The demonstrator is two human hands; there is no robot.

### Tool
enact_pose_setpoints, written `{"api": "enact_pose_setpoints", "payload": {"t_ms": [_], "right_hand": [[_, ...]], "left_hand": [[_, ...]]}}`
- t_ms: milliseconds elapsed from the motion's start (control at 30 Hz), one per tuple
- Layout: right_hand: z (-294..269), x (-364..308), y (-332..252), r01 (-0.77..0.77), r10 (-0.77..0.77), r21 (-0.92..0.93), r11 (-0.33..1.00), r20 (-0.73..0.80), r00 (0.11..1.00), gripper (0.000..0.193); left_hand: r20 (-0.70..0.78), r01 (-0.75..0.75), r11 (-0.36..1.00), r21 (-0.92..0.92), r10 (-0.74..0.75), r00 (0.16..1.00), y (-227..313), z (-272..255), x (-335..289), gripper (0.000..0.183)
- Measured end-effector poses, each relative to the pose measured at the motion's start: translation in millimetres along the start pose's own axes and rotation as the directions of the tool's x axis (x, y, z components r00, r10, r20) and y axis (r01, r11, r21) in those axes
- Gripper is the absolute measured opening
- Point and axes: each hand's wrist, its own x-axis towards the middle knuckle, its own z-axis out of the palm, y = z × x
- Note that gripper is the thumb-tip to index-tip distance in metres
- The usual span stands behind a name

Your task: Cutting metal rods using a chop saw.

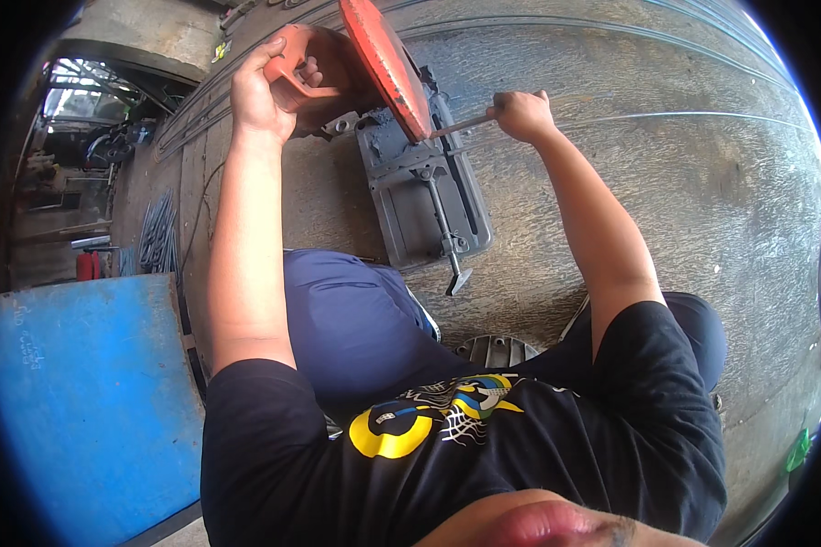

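A cut-off saw with a red blade guard (388, 68) and a grey base (401, 214) stands on the floor in front of me. My left hand (260, 96) is wrapped around its red handle (287, 80), at the upper left of the machine. On the other side, my right hand (523, 116) is closed on a thin metal rod (463, 127). The rod's far end reaches the lower tip of the guard, over the base. Along the base runs a clamp screw (440, 211) with a small crank at its near end. The guard hides the blade.
Long thin bars (602, 25) lie across the worn floor (702, 201) at the back and right. A blue panel (87, 392) stands at my left, with a bundle of rods (158, 232) beyond it. A round ribbed metal piece (497, 350) lies between my legs.
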Motion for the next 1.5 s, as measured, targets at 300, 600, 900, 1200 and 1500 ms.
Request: {"api": "enact_pose_setpoints", "payload": {"t_ms": [300,600,900,1200,1500], "right_hand": [[3.8,0.3,0.7,-0.011,0.011,0.011,1.000,0.005,1.000,0.028],[3.6,3.7,1.8,-0.012,0.011,0.028,1.000,0.019,1.000,0.029],[-7.0,5.3,0.7,0.022,-0.024,0.074,0.997,0.028,0.999,0.029],[-7.2,4.1,1.1,0.015,-0.017,0.074,0.997,0.035,0.999,0.028],[-2.8,5.6,3.6,0.021,-0.027,0.125,0.992,0.042,0.999,0.027]], "left_hand": [[0.015,0.002,1.000,-0.018,-0.002,1.000,1.0,0.6,-0.8,0.040],[0.022,-0.004,1.000,-0.016,0.004,1.000,1.2,0.4,-1.3,0.041],[0.022,0.003,1.000,0.002,-0.004,1.000,1.8,0.5,-1.4,0.048],[0.006,0.010,1.000,-0.009,-0.010,1.000,2.0,2.1,-2.2,0.042],[-0.004,0.004,1.000,0.007,-0.004,1.000,2.0,1.3,-2.0,0.051]]}}
